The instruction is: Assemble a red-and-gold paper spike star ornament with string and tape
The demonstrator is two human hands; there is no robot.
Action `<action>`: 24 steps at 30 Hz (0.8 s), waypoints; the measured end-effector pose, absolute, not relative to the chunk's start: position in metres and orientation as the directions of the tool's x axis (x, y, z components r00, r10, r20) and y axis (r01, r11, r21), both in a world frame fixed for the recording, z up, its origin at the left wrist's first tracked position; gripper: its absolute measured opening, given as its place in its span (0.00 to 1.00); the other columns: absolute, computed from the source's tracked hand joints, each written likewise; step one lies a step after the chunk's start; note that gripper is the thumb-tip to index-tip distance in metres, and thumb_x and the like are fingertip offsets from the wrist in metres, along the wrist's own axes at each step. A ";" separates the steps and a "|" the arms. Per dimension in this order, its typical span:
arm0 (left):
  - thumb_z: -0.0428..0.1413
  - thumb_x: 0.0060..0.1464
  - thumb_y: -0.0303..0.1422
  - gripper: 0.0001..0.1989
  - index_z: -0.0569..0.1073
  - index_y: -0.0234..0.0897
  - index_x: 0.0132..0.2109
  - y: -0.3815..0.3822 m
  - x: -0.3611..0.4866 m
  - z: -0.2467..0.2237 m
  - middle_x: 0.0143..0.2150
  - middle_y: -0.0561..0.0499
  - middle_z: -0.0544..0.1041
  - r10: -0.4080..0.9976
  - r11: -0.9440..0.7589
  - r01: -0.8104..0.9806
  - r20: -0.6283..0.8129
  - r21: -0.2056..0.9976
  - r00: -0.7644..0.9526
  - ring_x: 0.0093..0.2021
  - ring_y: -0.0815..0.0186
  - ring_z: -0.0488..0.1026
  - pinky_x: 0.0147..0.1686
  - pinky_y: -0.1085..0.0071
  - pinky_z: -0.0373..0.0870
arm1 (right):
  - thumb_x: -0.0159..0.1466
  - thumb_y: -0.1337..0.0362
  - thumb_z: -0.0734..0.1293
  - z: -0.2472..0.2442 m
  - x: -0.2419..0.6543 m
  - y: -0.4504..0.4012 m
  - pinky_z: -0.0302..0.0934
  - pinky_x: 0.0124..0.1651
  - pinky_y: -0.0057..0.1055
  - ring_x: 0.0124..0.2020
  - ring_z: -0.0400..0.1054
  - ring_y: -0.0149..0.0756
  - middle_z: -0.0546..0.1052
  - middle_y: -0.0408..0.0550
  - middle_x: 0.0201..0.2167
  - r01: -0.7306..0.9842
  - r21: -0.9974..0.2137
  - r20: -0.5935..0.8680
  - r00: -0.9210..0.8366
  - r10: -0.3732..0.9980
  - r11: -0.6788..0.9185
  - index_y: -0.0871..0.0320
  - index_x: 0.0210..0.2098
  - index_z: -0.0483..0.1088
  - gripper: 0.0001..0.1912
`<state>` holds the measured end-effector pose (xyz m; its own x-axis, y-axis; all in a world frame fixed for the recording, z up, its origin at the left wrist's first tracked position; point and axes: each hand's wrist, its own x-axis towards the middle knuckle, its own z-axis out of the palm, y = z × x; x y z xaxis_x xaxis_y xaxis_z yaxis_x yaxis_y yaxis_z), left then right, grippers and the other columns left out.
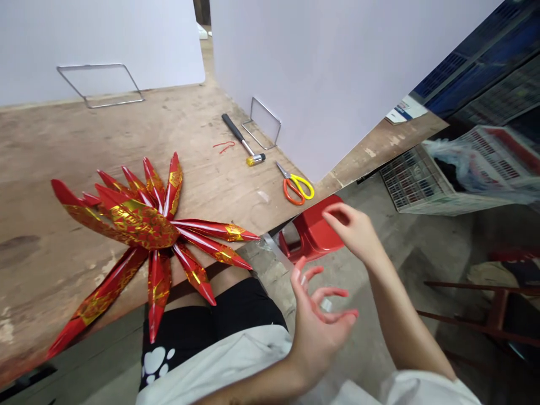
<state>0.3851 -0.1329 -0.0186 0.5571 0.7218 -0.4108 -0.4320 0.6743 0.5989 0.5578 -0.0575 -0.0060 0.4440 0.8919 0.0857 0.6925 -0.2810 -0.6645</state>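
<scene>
A folded red and gold foil ornament (143,225) with several pointed arms lies on the wooden table (202,191) at the left, some points reaching past its front edge. Away from it, beyond the edge, my left hand (320,320) is raised with its fingers spread and curved. Small whitish bits show by its fingers; whether they stick to them I cannot tell. Above it, my right hand (352,228) has thumb and forefinger curled together in a pinch. Anything between those fingertips is too small to make out. Neither hand touches the ornament.
Orange and yellow scissors (298,188), a hammer (242,138), a red string (224,147) and a clear scrap (264,196) lie on the table. White boards (304,73) stand behind on wire supports. A red stool (320,230) is below, crates (468,169) at right.
</scene>
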 end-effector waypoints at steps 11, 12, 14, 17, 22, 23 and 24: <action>0.62 0.42 0.21 0.43 0.49 0.58 0.58 -0.112 0.397 -0.029 0.59 0.48 0.55 0.858 0.507 -0.482 -0.363 0.714 0.365 0.45 0.67 0.73 0.40 0.64 0.78 | 0.56 0.52 0.69 -0.014 0.481 -0.192 0.66 0.29 0.29 0.25 0.68 0.34 0.74 0.44 0.22 0.118 -0.882 -0.274 0.660 0.699 -0.457 0.57 0.29 0.72 0.14; 0.62 0.42 0.21 0.43 0.49 0.58 0.58 -0.114 0.397 -0.029 0.59 0.48 0.54 0.858 0.505 -0.478 -0.359 0.718 0.367 0.45 0.67 0.72 0.40 0.64 0.78 | 0.56 0.52 0.69 -0.015 0.479 -0.191 0.66 0.30 0.29 0.26 0.69 0.34 0.74 0.44 0.23 0.107 -0.887 -0.268 0.671 0.691 -0.448 0.56 0.29 0.72 0.13; 0.62 0.42 0.21 0.43 0.50 0.58 0.58 -0.117 0.398 -0.029 0.59 0.48 0.54 0.854 0.510 -0.469 -0.361 0.721 0.375 0.45 0.67 0.72 0.40 0.65 0.78 | 0.56 0.52 0.69 -0.017 0.477 -0.190 0.67 0.32 0.31 0.27 0.69 0.36 0.75 0.45 0.24 0.095 -0.896 -0.253 0.694 0.674 -0.434 0.56 0.29 0.72 0.13; 0.63 0.41 0.22 0.43 0.50 0.59 0.57 -0.123 0.398 -0.028 0.59 0.49 0.54 0.834 0.541 -0.468 -0.372 0.699 0.408 0.46 0.67 0.72 0.42 0.64 0.77 | 0.55 0.53 0.70 -0.022 0.479 -0.195 0.67 0.36 0.33 0.30 0.70 0.38 0.76 0.47 0.27 0.073 -0.901 -0.244 0.729 0.640 -0.427 0.56 0.29 0.73 0.12; 0.61 0.48 0.28 0.36 0.52 0.56 0.58 -0.142 0.397 -0.032 0.58 0.50 0.57 0.719 0.685 -0.450 -0.431 0.572 0.546 0.53 0.62 0.70 0.52 0.60 0.70 | 0.54 0.56 0.73 -0.022 0.489 -0.219 0.65 0.39 0.36 0.33 0.68 0.38 0.75 0.47 0.30 0.058 -0.917 -0.158 0.856 0.492 -0.395 0.53 0.30 0.74 0.09; 0.59 0.50 0.29 0.32 0.55 0.53 0.58 -0.148 0.398 -0.036 0.57 0.49 0.59 0.656 0.745 -0.402 -0.476 0.532 0.585 0.53 0.61 0.70 0.52 0.60 0.69 | 0.54 0.57 0.73 -0.018 0.490 -0.222 0.64 0.39 0.35 0.33 0.67 0.38 0.74 0.46 0.31 0.071 -0.933 -0.107 0.881 0.461 -0.352 0.53 0.31 0.74 0.08; 0.58 0.51 0.30 0.28 0.58 0.50 0.56 -0.154 0.399 -0.042 0.56 0.48 0.60 0.574 0.809 -0.336 -0.525 0.483 0.628 0.53 0.61 0.70 0.52 0.60 0.69 | 0.55 0.58 0.73 -0.013 0.490 -0.224 0.63 0.39 0.35 0.33 0.67 0.37 0.73 0.46 0.31 0.082 -0.953 -0.061 0.890 0.451 -0.291 0.52 0.30 0.74 0.06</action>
